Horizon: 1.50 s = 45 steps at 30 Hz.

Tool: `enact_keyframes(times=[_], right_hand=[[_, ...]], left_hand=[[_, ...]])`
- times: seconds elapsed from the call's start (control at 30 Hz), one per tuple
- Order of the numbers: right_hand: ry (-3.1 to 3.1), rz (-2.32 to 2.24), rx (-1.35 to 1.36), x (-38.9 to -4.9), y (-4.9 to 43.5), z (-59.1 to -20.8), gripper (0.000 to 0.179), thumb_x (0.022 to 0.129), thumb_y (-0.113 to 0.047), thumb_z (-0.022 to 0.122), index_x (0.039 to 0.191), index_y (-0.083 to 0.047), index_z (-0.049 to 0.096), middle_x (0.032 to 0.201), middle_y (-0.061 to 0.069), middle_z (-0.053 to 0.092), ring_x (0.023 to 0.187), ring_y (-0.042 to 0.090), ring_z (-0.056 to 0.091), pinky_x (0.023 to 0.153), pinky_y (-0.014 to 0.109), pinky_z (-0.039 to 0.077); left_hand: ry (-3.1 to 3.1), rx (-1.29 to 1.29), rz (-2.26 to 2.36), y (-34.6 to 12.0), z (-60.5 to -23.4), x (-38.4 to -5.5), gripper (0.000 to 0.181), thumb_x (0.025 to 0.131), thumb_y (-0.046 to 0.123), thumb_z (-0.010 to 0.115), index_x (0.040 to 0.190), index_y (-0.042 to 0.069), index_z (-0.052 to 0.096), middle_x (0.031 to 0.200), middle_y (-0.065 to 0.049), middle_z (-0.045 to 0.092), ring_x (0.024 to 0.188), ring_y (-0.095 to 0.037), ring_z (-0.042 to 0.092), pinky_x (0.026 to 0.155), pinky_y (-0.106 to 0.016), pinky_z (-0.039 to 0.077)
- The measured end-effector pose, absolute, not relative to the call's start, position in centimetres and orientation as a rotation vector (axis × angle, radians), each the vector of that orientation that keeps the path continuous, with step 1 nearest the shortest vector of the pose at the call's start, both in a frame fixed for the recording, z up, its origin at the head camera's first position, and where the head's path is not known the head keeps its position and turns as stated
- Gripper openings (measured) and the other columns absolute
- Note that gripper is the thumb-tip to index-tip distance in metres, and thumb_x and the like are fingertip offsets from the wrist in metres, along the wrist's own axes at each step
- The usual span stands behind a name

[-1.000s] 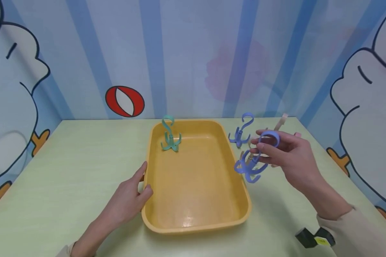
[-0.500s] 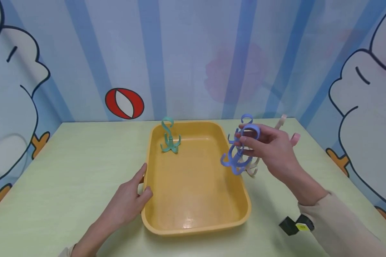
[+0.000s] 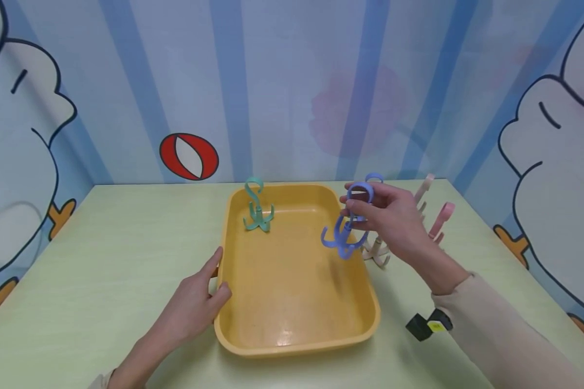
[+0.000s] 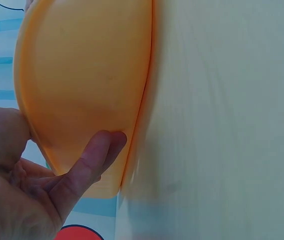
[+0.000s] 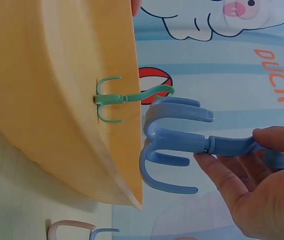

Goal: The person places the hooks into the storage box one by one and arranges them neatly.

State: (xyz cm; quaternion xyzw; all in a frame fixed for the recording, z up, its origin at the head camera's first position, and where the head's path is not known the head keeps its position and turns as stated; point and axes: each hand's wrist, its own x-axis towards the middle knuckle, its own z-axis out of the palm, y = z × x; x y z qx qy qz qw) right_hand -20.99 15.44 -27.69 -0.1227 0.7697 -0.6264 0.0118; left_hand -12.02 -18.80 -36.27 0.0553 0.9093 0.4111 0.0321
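My right hand (image 3: 396, 219) pinches a blue four-prong hanging hook (image 3: 343, 240) by its curved upper part. It hangs upright, prongs down, above the right rim of a yellow tray (image 3: 294, 352). In the right wrist view, thumb and fingertips close on the neck of the blue hook (image 5: 179, 142). My left hand (image 3: 190, 308) grips the tray's left side, thumb at the rim and fingers against the outer wall (image 4: 81, 75). A green hook (image 3: 259, 219) of the same kind stands upright inside the tray, at the far left.
Right of the tray, partly behind my right hand, stand another blue hook (image 3: 373, 176), a beige hook (image 3: 377, 254), a pale pink one (image 3: 424, 188) and a pink one (image 3: 442, 218). A printed backdrop (image 3: 282, 108) borders the green table (image 3: 141, 243).
My right hand has carried the blue hook leftward, from beside the tray to over its right rim. The left hand, tray and green hook have stayed in place.
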Motion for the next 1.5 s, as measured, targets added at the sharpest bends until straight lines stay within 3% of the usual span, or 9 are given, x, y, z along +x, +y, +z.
enact_keyframes(times=[0.33,0.6,0.83,1.07,1.5], right_hand=[[2.422,-1.926,-0.342,-22.2,13.8,-27.9,0.04,0.102,-0.014,0.069,0.138,0.001,0.066,0.112,0.006,0.078,0.101,0.02,0.079,0.089,0.039,0.064],[2.476,-1.88,-0.354,-23.0,12.6,-27.8,0.039,0.102,-0.015,0.069,0.139,-0.001,0.067,0.125,0.022,0.074,0.102,0.019,0.079,0.092,0.044,0.063],[2.518,-1.879,-0.333,-23.5,11.6,-27.8,0.037,0.101,-0.015,0.07,0.137,-0.004,0.069,0.124,0.021,0.075,0.109,0.031,0.077,0.089,0.042,0.064],[2.514,-1.878,-0.317,-24.0,10.9,-27.8,0.038,0.101,-0.017,0.071,0.137,-0.006,0.069,0.123,0.018,0.074,0.106,0.024,0.078,0.09,0.043,0.064],[2.489,-1.92,-0.301,-24.9,9.6,-27.8,0.034,0.1,-0.014,0.072,0.133,-0.006,0.071,0.12,0.018,0.074,0.104,0.025,0.077,0.09,0.044,0.065]], left_hand=[[2.806,0.185,1.263,-18.8,-36.5,-12.1,0.075,0.101,0.015,0.051,0.169,0.004,0.02,0.151,-0.028,0.056,0.073,-0.01,0.07,0.063,-0.022,0.057],[2.79,0.191,1.282,-18.7,-36.4,-12.1,0.075,0.101,0.014,0.051,0.169,0.004,0.019,0.152,-0.028,0.056,0.069,-0.01,0.069,0.062,-0.023,0.057],[2.79,0.177,1.275,-18.8,-36.4,-12.2,0.075,0.101,0.015,0.051,0.169,0.005,0.019,0.153,-0.027,0.055,0.071,-0.01,0.071,0.062,-0.022,0.058],[2.799,0.178,1.267,-18.9,-36.4,-12.2,0.076,0.101,0.015,0.051,0.169,0.005,0.019,0.153,-0.027,0.055,0.073,-0.01,0.071,0.063,-0.022,0.057],[2.781,0.173,1.296,-18.9,-36.4,-12.1,0.076,0.101,0.014,0.051,0.169,0.005,0.019,0.153,-0.028,0.055,0.069,-0.01,0.071,0.06,-0.022,0.058]])
